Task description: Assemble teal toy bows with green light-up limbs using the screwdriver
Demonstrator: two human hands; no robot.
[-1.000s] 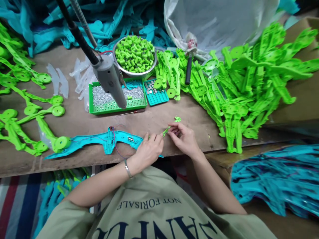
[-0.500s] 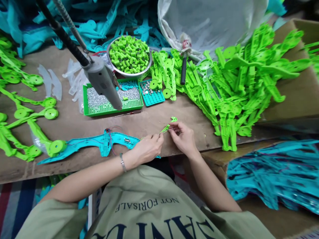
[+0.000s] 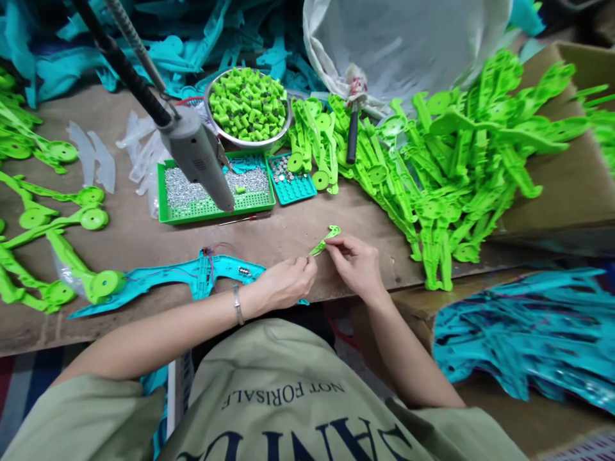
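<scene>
A thin green plastic part (image 3: 319, 247) with a hooked end is held low over the table edge. My left hand (image 3: 292, 282) closes on its lower end with fingertips pinched together. Thumb and forefinger of my right hand (image 3: 354, 261) pinch the same part near its middle, leaving the hooked end bare. Beneath my left hand and wrist lies a long blue plastic bow-shaped shell (image 3: 166, 277), with thin wires and a small metal spring or coil in it. My left hand hides some of the shell's right end.
A grey electric screwdriver (image 3: 204, 160) hangs above a green tray (image 3: 216, 218) of small screws. Behind stand a metal bowl (image 3: 291, 118) of green pieces and a blue tray (image 3: 300, 192). Green parts (image 3: 446, 166) pile up at right; a black-handled tool (image 3: 353, 134) lies there. Blue shells (image 3: 523, 333) fill a box.
My right hand has shifted slightly right and down along the green part, and more of the part shows between my hands. The view has moved a little.
</scene>
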